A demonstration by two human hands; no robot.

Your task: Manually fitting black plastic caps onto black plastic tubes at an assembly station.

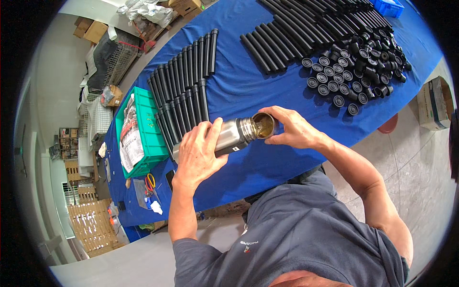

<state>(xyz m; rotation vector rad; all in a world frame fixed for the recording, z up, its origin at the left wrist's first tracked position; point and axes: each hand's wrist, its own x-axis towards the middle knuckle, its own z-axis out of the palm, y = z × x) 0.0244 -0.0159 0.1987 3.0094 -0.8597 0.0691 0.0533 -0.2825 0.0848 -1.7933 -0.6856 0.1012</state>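
My left hand [198, 155] is wrapped round a steel thermos flask [230, 136], which lies tilted almost on its side, its threaded neck pointing right. The mouth of the flask meets the rim of a small metal cup [270, 125]. Amber liquid shows inside this cup. Fingers and thumb of my right hand [296, 129] grip the cup from its right side. Both hands are above the near part of the blue-covered table [267, 162]. Whether liquid is flowing at this instant is hard to make out.
Black tubes [184, 79] lie in rows left of centre, with more tubes [291, 33] at the back. Black round caps [342, 71] are heaped at right. A green crate [155, 136] with newspaper stands left, near yellow-and-red-handled pliers [150, 182]. A cardboard box [432, 103] sits off the table's right side.
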